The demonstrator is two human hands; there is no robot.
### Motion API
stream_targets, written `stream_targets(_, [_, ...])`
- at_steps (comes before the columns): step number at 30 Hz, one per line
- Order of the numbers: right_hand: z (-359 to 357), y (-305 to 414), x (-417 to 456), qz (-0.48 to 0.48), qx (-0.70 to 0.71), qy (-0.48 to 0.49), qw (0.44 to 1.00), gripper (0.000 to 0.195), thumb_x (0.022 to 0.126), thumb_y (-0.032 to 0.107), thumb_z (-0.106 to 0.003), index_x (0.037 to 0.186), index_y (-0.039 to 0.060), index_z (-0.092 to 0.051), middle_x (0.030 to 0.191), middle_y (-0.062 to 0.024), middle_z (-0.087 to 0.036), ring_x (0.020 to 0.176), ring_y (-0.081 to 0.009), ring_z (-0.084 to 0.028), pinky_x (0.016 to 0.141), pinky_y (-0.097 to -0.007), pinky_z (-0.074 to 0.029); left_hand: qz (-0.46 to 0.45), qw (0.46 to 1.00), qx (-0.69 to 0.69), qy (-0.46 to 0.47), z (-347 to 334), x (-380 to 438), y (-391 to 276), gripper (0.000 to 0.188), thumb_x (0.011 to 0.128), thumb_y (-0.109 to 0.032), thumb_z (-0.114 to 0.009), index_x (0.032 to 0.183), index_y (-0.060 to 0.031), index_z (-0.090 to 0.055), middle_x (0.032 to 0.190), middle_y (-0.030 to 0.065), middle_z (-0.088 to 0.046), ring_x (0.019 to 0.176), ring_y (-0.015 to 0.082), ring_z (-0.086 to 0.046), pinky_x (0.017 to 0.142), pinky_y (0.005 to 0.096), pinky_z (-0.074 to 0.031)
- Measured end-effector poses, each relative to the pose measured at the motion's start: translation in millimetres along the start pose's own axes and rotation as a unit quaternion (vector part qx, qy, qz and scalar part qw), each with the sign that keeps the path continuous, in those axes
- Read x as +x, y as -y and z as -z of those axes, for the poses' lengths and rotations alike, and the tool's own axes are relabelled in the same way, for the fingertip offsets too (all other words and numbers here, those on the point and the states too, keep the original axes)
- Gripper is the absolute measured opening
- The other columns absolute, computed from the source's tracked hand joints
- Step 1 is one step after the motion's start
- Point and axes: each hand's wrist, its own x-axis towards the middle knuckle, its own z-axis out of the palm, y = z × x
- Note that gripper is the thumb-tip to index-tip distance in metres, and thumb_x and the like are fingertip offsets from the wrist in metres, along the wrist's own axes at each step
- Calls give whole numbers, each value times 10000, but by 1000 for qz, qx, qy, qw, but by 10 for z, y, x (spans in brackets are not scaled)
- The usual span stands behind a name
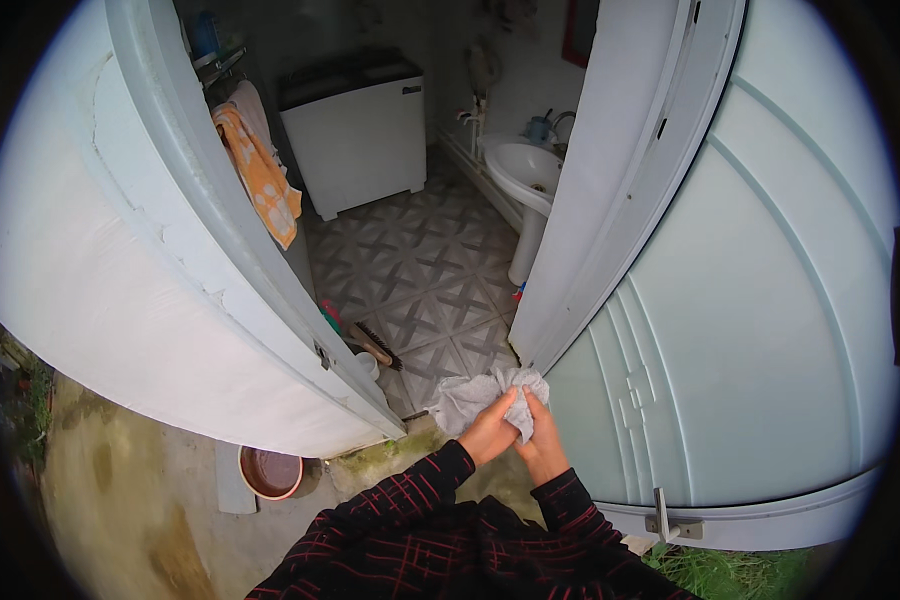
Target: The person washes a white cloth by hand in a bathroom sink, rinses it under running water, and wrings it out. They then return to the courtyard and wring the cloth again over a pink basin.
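A crumpled light-grey cloth point(465, 401) is bunched between both of my hands, just outside a bathroom doorway. My left hand point(491, 431) grips it from the left, its thumb pressed on top. My right hand point(541, 439) grips it from the right, thumb beside the other one. The two hands nearly touch, and part of the cloth hangs out to the left. Their palms and most fingers are hidden under the cloth.
An open door point(735, 315) with a lever handle point(667, 521) stands at right. Inside are a washing machine point(360, 142), a pedestal sink point(525, 169), an orange-and-white towel point(262, 180) and a brush point(375, 343) on the floor. A basin point(271, 474) sits outside at lower left.
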Motion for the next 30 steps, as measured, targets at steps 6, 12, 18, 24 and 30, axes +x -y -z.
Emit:
stream_targets(6, [440, -138, -356, 31, -68, -39, 996, 282, 881, 197, -569, 1084, 5, -538, 1014, -93, -599, 917, -198, -579, 793, -327, -472, -75, 905, 418, -30, -107, -390, 420, 653, 958, -447, -328, 1374, 38, -194, 1395, 128, -295, 1279, 200, -289, 1058, 306, -230])
stream_targets(12, [130, 216, -898, 130, -207, -7, 970, 346, 880, 206, -580, 1147, 1, -503, 1048, -77, -579, 951, -169, -552, 838, -293, -439, -110, 850, 513, -36, -469, -1016, 129, 655, 965, -450, -297, 1369, 60, -218, 1373, 128, -332, 1264, 197, -306, 1050, 293, -224])
stream_targets(18, [-215, -370, -1277, 144, -263, 59, 952, 323, 909, 170, -513, 1162, -27, -475, 1079, -69, -555, 967, -148, -517, 851, -276, -409, -165, 853, 491, -60, -368, -1254, 190, 574, 965, -389, -352, 1338, 40, -282, 1327, 100, -370, 1213, 171, -339, 1013, 281, -260])
stream_targets(24, [-359, -789, -1290, 134, -487, 123, 854, 349, 920, 155, -419, 1174, -82, -444, 1079, -90, -545, 976, -161, -506, 860, -260, -402, -225, 818, 501, -172, -96, -1545, 51, 383, 944, -341, -446, 943, 32, -537, 855, 31, -570, 785, 89, -483, 689, 256, -416])
stream_targets(30, [-631, -1346, -1374, 38, -415, 114, 902, 465, 915, 150, -457, 1308, -71, -342, 1213, -106, -481, 1102, -155, -455, 932, -271, -359, -338, 741, 532, -233, 221, -1878, -299, 416, 930, -302, -471, 657, 12, -495, 510, 89, -470, 491, 148, -472, 482, 331, -379])
